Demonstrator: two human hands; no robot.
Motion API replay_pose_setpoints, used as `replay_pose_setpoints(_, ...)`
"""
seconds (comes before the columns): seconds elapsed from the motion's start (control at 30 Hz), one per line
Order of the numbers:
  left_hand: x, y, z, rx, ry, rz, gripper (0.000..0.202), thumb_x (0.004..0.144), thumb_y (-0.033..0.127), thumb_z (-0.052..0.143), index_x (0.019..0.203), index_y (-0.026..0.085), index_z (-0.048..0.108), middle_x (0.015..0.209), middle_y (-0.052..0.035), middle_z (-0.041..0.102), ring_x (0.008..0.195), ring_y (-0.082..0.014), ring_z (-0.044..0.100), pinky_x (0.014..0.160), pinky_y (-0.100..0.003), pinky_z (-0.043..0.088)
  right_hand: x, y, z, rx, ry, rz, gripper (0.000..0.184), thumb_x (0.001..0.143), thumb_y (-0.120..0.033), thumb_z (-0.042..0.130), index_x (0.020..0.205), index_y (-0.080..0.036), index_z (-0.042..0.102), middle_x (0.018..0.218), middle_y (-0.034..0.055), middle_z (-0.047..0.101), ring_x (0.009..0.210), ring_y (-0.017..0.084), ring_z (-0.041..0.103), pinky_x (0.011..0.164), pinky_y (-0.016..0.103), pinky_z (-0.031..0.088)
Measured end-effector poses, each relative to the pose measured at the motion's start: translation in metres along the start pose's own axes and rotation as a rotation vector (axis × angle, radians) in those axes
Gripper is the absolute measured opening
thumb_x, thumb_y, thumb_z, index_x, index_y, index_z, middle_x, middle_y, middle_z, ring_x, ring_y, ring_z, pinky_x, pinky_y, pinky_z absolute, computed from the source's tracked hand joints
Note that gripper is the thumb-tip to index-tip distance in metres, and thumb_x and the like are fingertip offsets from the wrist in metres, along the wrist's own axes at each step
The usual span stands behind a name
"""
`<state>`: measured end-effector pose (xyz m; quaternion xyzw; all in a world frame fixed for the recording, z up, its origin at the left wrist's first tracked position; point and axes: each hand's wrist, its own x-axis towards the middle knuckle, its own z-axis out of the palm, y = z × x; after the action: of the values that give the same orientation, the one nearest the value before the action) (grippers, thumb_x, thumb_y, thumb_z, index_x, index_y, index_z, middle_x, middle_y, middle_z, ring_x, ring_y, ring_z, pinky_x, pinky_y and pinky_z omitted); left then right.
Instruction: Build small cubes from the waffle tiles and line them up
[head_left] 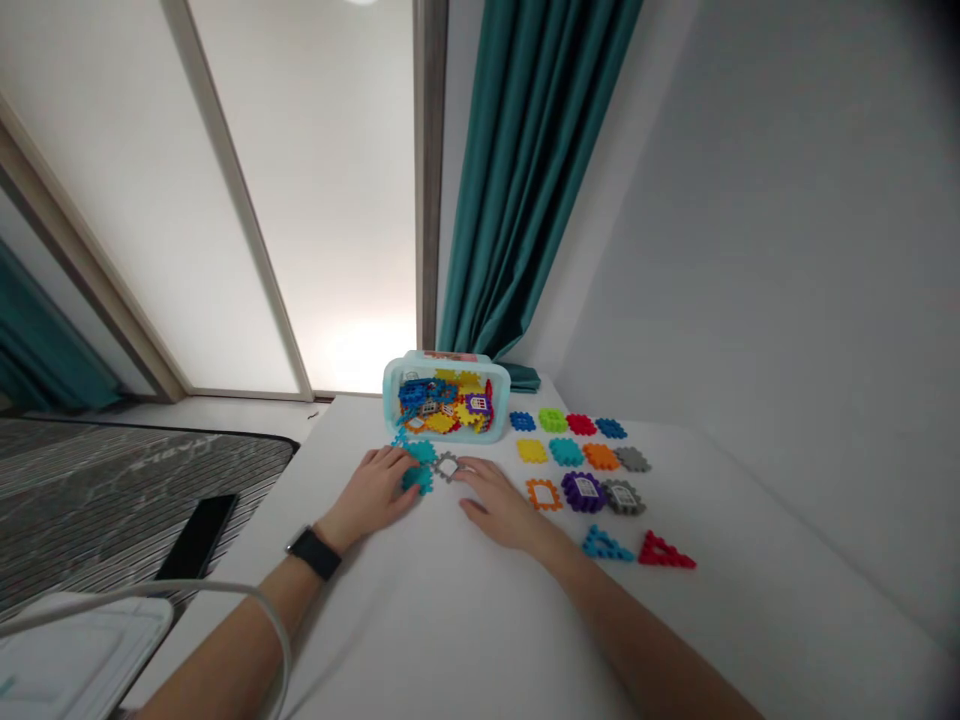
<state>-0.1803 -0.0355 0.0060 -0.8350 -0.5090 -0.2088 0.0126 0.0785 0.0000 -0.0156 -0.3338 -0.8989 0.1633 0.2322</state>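
My left hand point(381, 488) rests on the table, its fingers curled over several joined teal interlocking tiles point(421, 452) with notched edges. A small grey square frame tile point(448, 466) lies turned on its corner at the right of the teal tiles; I cannot tell whether they are joined. My right hand point(495, 498) touches that frame's right corner with its fingertips, the thumb stretched apart below. Behind both hands a light-blue plastic tub point(389, 395) lies on its side, opening toward me, with several mixed tiles point(431, 395) inside.
Right of my hands lie rows of tiles: yellow point(532, 451), orange frame point(544, 494), purple stack point(583, 492) and others. A blue triangle point(606, 544) and red triangle point(666, 550) lie nearer. A white cable point(247, 588) loops over my left forearm. A teal curtain point(525, 200) hangs behind.
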Motion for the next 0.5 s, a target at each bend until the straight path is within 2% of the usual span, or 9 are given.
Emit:
replay_pose_setpoints(0.1,0.001,0.000,0.000,0.014,-0.019,-0.013,0.021,0.089,0.035,0.059,0.107,0.023,0.062,0.114,-0.0080,0.068,0.109,-0.0285,0.059,0.094,-0.044,0.044,-0.004,-0.002,0.009,-0.058,0.015,0.002,0.045,0.088,-0.014,0.059,0.133,-0.022,0.058,0.150,0.0115,0.049,0.138,0.027,0.044,0.115,0.048,0.038)
replay_pose_setpoints(0.2,0.000,0.000,-0.001,0.008,-0.036,-0.022,0.023,0.088,0.036,0.061,0.106,0.023,0.062,0.114,-0.0080,0.068,0.111,-0.0288,0.059,0.096,-0.044,0.043,-0.007,-0.003,0.012,-0.082,0.016,0.012,0.045,0.090,-0.015,0.057,0.134,-0.022,0.057,0.148,0.0109,0.052,0.137,0.027,0.045,0.115,0.048,0.038)
replay_pose_setpoints(0.5,-0.012,-0.006,0.002,-0.082,-0.044,-0.004,0.020,0.084,0.031,0.066,0.103,0.026,0.065,0.112,-0.0046,0.069,0.109,-0.0264,0.061,0.097,-0.041,0.044,-0.014,-0.010,0.007,-0.078,0.019,-0.009,0.046,0.091,-0.014,0.053,0.136,-0.022,0.057,0.144,0.0109,0.055,0.135,0.027,0.047,0.113,0.049,0.041)
